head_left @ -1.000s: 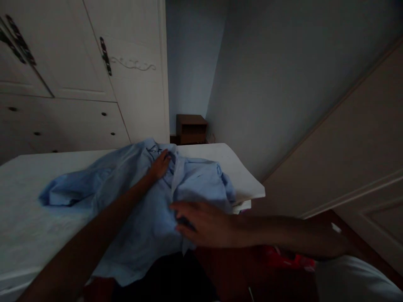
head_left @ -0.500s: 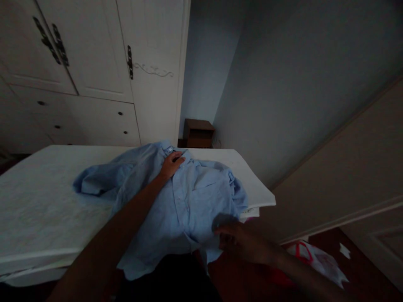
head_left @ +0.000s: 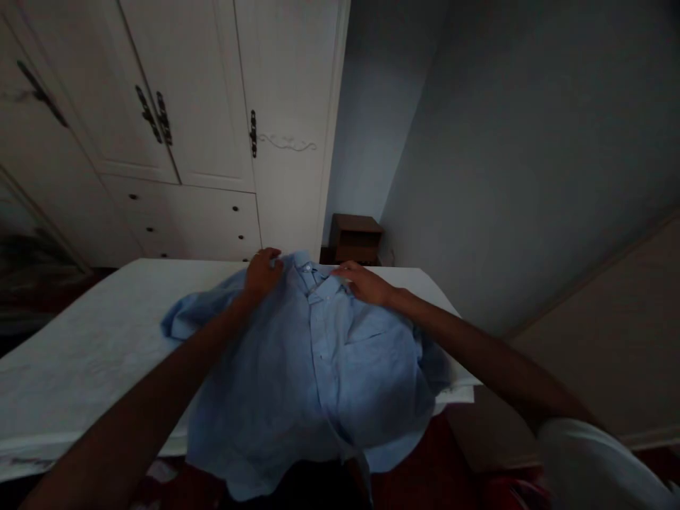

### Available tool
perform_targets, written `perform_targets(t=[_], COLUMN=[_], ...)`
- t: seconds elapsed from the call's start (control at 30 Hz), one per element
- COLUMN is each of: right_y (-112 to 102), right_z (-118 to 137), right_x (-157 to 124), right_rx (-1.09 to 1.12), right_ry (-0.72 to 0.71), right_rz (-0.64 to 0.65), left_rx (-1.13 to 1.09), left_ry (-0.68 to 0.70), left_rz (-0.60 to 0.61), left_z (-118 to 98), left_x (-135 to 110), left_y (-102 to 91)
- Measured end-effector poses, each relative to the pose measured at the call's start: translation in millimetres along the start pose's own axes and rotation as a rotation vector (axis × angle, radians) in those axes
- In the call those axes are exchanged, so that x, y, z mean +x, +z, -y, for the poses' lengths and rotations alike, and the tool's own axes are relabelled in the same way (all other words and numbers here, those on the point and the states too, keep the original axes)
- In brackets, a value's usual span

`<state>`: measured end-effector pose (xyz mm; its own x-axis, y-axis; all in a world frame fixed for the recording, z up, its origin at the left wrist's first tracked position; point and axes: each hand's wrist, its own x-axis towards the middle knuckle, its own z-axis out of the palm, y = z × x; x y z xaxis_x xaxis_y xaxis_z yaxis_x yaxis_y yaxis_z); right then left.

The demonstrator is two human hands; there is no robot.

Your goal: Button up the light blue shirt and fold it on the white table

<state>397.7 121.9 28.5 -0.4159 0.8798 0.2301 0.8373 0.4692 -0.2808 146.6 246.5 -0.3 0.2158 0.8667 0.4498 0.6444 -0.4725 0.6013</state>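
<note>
A light blue button-up shirt (head_left: 319, 368) lies front side up on a white table (head_left: 90, 354), its hem hanging over the near edge. My left hand (head_left: 263, 273) grips the shirt's left shoulder beside the collar, fingers curled into the cloth. My right hand (head_left: 364, 282) rests on the right shoulder beside the collar, fingers closed on the fabric. The collar (head_left: 313, 273) sits between the two hands. A sleeve (head_left: 183, 322) is bunched to the left.
A white wardrobe (head_left: 212, 127) with dark handles and drawers stands behind the table. A small brown nightstand (head_left: 355, 237) sits in the corner by the blue-grey wall. A pale panel (head_left: 610, 333) leans at the right. The floor is dark red.
My right hand has risen from the shirt's lower hem to the right shoulder. My left hand shifted from the collar to the left shoulder. The shirt now lies flatter and squarer.
</note>
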Motion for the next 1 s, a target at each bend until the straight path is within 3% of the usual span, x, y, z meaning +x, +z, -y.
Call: perform_targets(t=[0.1,0.23,0.3,0.4,0.57,0.8,0.9,1.0], right_y=[16,20,15,7,17,40,37,36], right_z=[-23,-38,-47,-62,-77,-62,-51,-34], right_x=[41,72,83,101,121,113,112,111], right_rx=[-0.106,-0.094,-0.055,-0.087,-0.24,-0.222,-0.185,-0.136], right_ry=[-0.05,-0.06,-0.058,0.032,0.302,0.244,0.196,0.118], right_rz=[0.166,0.389,0.378,0.243,0.078,0.054,0.03,0.029], left_rx=[0.286,0.477,0.495,0.491,0.523,0.303,0.142,-0.034], left_ry=[-0.032,-0.075,-0.074,-0.057,-0.017,-0.166,-0.18,-0.141], left_rz=[0.094,0.241,0.308,0.335,0.283,0.244,0.113,-0.096], left_z=[20,42,52,61,64,62,50,22], left_x=[9,2,-5,-15,-24,-19,-18,-39], left_y=[-22.1,-25.6,-20.5,-12.5,-7.8,-14.5,-29.3,-54.5])
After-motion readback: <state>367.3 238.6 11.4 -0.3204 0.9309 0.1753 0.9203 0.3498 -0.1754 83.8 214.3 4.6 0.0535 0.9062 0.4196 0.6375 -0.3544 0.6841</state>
